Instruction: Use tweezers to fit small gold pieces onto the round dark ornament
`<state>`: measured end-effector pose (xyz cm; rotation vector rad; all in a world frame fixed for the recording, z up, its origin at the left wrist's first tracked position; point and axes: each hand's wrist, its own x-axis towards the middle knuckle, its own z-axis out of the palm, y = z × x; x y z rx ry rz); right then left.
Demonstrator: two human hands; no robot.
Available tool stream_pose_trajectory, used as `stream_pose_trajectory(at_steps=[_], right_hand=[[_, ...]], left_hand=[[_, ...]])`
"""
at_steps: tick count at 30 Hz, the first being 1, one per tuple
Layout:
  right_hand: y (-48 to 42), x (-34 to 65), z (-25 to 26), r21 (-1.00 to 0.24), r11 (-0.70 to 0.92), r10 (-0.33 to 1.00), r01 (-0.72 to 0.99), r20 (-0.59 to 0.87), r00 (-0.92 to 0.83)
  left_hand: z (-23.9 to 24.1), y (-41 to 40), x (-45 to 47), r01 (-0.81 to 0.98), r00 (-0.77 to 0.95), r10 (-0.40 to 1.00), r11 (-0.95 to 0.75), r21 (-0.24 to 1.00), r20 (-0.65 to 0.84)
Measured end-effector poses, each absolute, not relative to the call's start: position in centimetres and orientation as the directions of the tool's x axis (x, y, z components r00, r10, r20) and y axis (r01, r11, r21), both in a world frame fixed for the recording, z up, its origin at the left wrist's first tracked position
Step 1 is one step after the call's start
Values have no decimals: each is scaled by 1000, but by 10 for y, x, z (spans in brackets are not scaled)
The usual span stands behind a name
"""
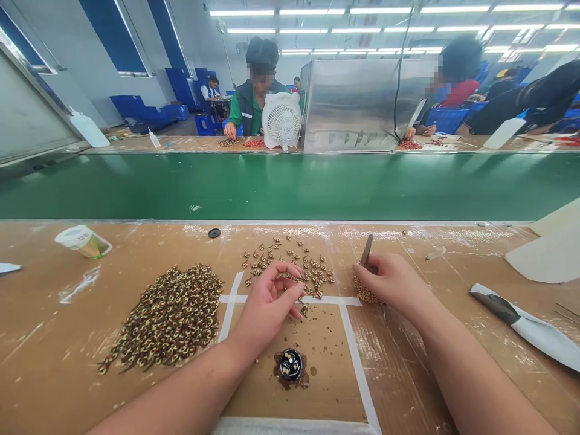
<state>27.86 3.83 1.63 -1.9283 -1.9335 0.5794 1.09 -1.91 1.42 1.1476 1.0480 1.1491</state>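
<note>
My left hand [272, 296] is over the near side of a scatter of small gold-and-dark pieces [317, 269]. Its thumb and fingers are curled together; whatever lies between them is too small or hidden to name. One similar piece shows just below the fingertips. My right hand [392, 281] grips metal tweezers [367, 248], whose upper end sticks up past the thumb. Beneath that hand lies a heap of tiny tan beads [369, 296], partly covered; the tweezer tips are hidden. Nearer me, a small round black cup [290, 365] with light spots inside stands in a dark wet stain.
A large heap of dark patterned pieces [174, 320] lies left. White tape [357, 362] frames the middle. A clear tub [84, 240], black cap [214, 232] and white-wrapped blade-like item [521, 320] are around. Beyond the green belt [290, 184], co-workers sit near a white fan [281, 121].
</note>
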Motion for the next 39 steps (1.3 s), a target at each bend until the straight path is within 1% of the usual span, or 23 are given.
stream_pose_trajectory(at_steps=[6, 8, 9, 11, 13, 14, 16, 17, 19, 26, 32, 39], right_hand=[[39, 277, 14, -510, 0, 998, 860, -55, -33], [37, 276, 15, -543, 5, 999, 840, -42, -33], [36, 274, 16, -581, 19, 999, 814, -21, -39], [30, 268, 19, -704, 96, 995, 704, 72, -64], [22, 259, 21, -822, 247, 969, 513, 227, -103], [17, 253, 22, -852, 333, 943, 405, 311, -121], [9, 242, 23, -857, 466, 884, 223, 439, -158], [6, 238, 23, -849, 503, 861, 162, 477, -176], [3, 232, 22, -839, 534, 837, 102, 508, -203], [2, 227, 17, -832, 549, 819, 81, 516, -252], [1, 223, 16, -822, 558, 807, 114, 505, -306], [0, 223, 17, -869, 488, 854, 88, 454, -253]], left_hand=[[11, -20, 10, -115, 127, 991, 50, 992, -35], [9, -20, 9, -108, 141, 989, 62, 992, -46], [9, -20, 9, -102, 147, 987, 76, 992, -60], [9, -20, 8, -88, 166, 982, 109, 990, -94], [8, -21, 8, -79, 208, 971, 140, 987, -121], [8, -21, 8, -80, 243, 961, 155, 985, -131], [7, -21, 9, -88, 330, 931, 195, 977, -156], [7, -21, 10, -99, 366, 915, 219, 971, -169], [6, -21, 11, -131, 414, 890, 265, 955, -190], [7, -21, 13, -228, 477, 852, 356, 906, -215], [11, -19, 14, -271, 496, 824, 447, 853, -274], [9, -18, 11, -331, 556, 786, 507, 796, -270]])
